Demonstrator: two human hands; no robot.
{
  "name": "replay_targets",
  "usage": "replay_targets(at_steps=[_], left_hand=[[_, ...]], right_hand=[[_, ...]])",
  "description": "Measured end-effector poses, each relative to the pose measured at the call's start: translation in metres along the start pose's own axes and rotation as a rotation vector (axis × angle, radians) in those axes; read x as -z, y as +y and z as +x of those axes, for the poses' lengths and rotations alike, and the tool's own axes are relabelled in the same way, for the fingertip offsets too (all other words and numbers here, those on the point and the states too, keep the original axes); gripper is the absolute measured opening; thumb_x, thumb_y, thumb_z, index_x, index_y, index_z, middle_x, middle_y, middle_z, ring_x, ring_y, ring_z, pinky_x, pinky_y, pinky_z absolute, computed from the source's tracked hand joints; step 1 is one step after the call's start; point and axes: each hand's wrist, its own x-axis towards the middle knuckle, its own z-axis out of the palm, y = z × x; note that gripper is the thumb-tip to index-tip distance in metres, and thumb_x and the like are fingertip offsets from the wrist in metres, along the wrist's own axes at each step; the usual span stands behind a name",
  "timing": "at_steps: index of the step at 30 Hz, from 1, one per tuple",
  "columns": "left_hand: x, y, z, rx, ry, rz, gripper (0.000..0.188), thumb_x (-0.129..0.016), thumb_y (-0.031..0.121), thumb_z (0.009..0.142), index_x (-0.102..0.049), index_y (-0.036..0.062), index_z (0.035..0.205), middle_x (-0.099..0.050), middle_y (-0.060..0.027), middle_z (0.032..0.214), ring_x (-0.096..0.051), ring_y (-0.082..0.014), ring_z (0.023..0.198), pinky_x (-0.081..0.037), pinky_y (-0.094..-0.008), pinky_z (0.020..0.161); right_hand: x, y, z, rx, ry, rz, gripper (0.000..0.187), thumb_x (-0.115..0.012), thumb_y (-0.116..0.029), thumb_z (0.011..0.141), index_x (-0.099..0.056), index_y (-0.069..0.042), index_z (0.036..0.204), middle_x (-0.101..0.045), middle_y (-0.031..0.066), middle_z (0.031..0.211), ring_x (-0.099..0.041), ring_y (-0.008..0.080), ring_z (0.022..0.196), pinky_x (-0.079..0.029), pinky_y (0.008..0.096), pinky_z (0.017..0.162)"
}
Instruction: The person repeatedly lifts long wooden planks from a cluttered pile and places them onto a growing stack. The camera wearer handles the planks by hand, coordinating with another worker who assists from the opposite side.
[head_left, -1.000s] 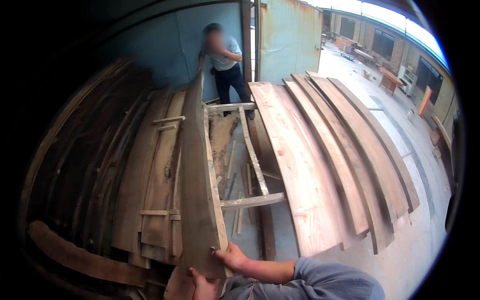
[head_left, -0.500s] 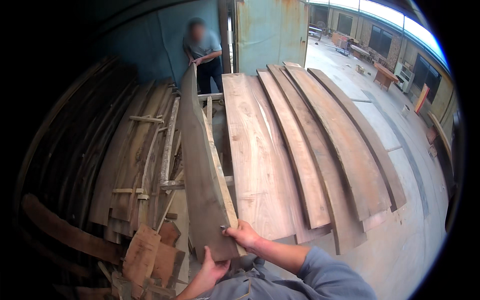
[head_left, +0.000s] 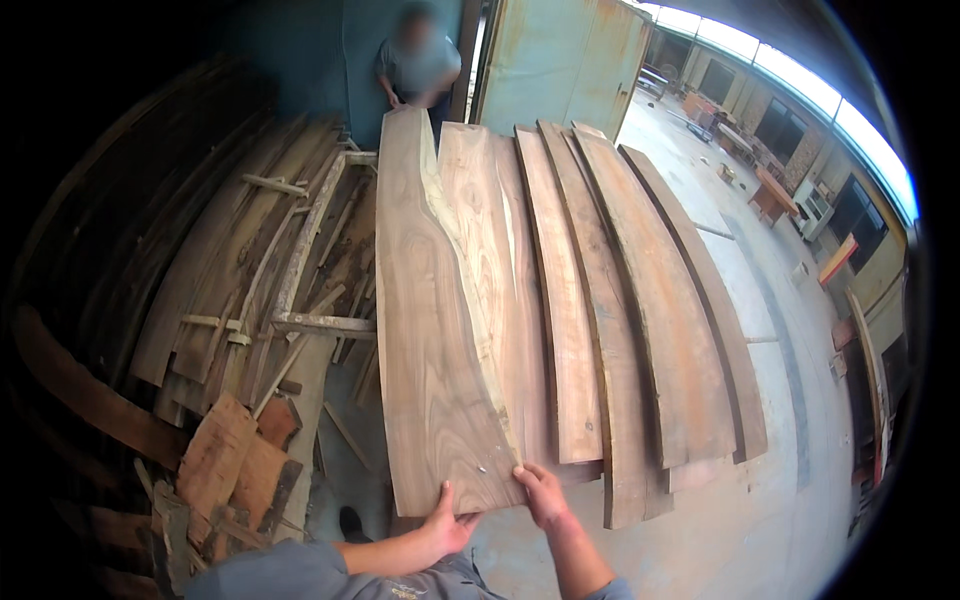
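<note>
A long, wide wooden plank [head_left: 430,330] with a pale wavy edge stretches away from me, its face turned up. Its near end is in both my hands. My left hand [head_left: 448,525] grips the end edge, thumb on top and fingers beneath. At the near right corner, my right hand [head_left: 541,492] holds the edge with the thumb above; its other fingers are partly hidden. A small shiny bit [head_left: 482,469] lies on the face near that end. At the far end a co-worker [head_left: 418,65] has a hand on the plank. Its right side overlaps another plank [head_left: 515,290].
Several more planks [head_left: 690,330] lie side by side to the right. On the left are a pale rack frame [head_left: 300,250], stacked boards [head_left: 210,260] and wood offcuts [head_left: 220,440]. Behind stands a rusty light-green panel [head_left: 560,70]. Concrete floor [head_left: 770,400] runs along the right.
The plank has turned from steeply tilted to nearly flat and shifted right over the neighbouring plank. My right hand has moved right with its corner. My view has shifted too.
</note>
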Motion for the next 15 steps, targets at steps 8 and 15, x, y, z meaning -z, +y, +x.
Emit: replay_targets(at_steps=[8,15], left_hand=[[0.033,0.009,0.031,-0.015,-0.029,0.075,0.084,-0.058,0.063,0.096,-0.035,0.0065,0.152,-0.04,-0.0169,0.152,-0.039,-0.0322,0.143,-0.033,-0.0424,0.124],[0.078,0.052,0.03,0.008,-0.004,0.13,0.076,-0.058,0.054,0.1,-0.034,0.0062,0.153,-0.038,-0.0171,0.154,-0.038,-0.0342,0.144,-0.032,-0.0464,0.124]], right_hand=[[-0.079,0.103,-0.004,0.187,0.298,0.668,0.063,-0.065,-0.036,0.101,-0.043,0.002,0.145,-0.055,0.0142,0.142,-0.054,0.0337,0.13,-0.043,0.0546,0.111],[-0.104,0.154,0.005,0.064,0.422,0.567,0.07,-0.058,-0.044,0.103,-0.036,0.005,0.148,-0.05,0.0216,0.144,-0.054,0.0381,0.128,-0.047,0.0566,0.107]])
